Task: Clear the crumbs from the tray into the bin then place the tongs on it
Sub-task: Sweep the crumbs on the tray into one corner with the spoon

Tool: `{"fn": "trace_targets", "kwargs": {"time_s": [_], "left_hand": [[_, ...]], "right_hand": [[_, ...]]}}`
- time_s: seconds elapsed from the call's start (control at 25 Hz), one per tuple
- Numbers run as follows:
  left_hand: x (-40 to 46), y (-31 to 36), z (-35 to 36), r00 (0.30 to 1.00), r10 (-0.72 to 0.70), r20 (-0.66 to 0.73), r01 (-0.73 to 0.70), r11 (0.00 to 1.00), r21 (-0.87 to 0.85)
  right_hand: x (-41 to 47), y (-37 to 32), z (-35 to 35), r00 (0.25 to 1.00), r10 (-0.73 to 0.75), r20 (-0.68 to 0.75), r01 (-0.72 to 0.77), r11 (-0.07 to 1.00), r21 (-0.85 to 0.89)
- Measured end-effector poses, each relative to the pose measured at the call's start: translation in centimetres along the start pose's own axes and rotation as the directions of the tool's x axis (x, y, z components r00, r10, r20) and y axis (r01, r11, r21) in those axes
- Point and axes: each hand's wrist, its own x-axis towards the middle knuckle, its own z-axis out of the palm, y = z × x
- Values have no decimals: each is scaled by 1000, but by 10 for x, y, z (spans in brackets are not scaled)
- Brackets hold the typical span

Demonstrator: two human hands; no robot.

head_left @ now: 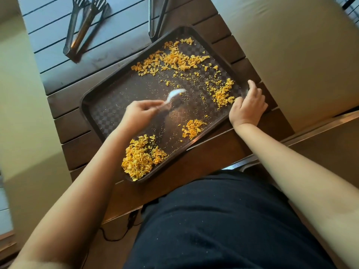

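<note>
A: Since the tray (93,98) sits askew on the slatted worktop (64,121) with its near corner just over the edge toward you, what worries you most?

B: Your right hand (247,105) has its fingers curled over the tray's right rim, and that is all that steadies it. Press or lift there carelessly and the tray could tip, spilling the crumbs (138,159) heaped at that near corner to the floor, not a bin; I see no bin in view.

A: And the sweeping?

B: Your left hand (140,112) pinches something pale and blurred, perhaps a tissue (175,93); I cannot tell. A quick flick could scatter the loose piles over the low rim.

A: How does the tray lie?

B: Its long axis runs diagonally, from lower left up to the far right.

A: The tongs (83,26)?

B: Well apart on the far worktop, off the tray, long axis running away from you, heads at the far end, hinge nearest you
</note>
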Motion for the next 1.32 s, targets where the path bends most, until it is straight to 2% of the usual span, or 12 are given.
{"fn": "trace_targets", "kwargs": {"time_s": [0.08,0.16,0.32,0.48,0.52,0.6,0.68,0.84,1.04,1.12,1.24,1.32], "left_hand": [[14,-1,-7,969,-68,-239,48,995,-90],[22,-1,-7,947,-83,-309,66,996,-65],[7,4,18,993,-77,-88,68,992,-108],[-12,6,33,983,-33,182,32,999,10],[-10,10,33,986,-16,168,19,1000,-20],[3,18,31,1000,-6,21,7,996,-90],[17,26,31,997,-2,-76,-2,999,-53],[16,29,40,993,34,111,-42,996,74],[-9,9,25,934,54,353,-138,966,217],[-8,6,19,955,85,282,-126,984,129],[4,6,20,996,65,65,-68,996,52],[2,4,25,990,79,118,-91,991,94]], "right_hand": [[0,0,0,1000,0,-1,0,1000,-2],[0,0,0,1000,-2,1,2,1000,-3],[0,0,-1,1000,-1,0,1,1000,3],[0,1,1,1000,-3,1,3,1000,-2],[0,1,1,1000,-4,1,4,1000,0],[-1,1,1,1000,-5,0,5,1000,5],[-1,2,1,1000,-8,-3,8,1000,1],[-1,1,-1,1000,2,-4,-2,1000,6],[-4,-2,-2,997,60,-45,-61,998,-16],[-10,-5,-3,989,131,-69,-131,991,-7],[-37,-13,5,981,189,-31,-189,982,-3],[-55,-19,10,978,209,-10,-209,978,9]]}}
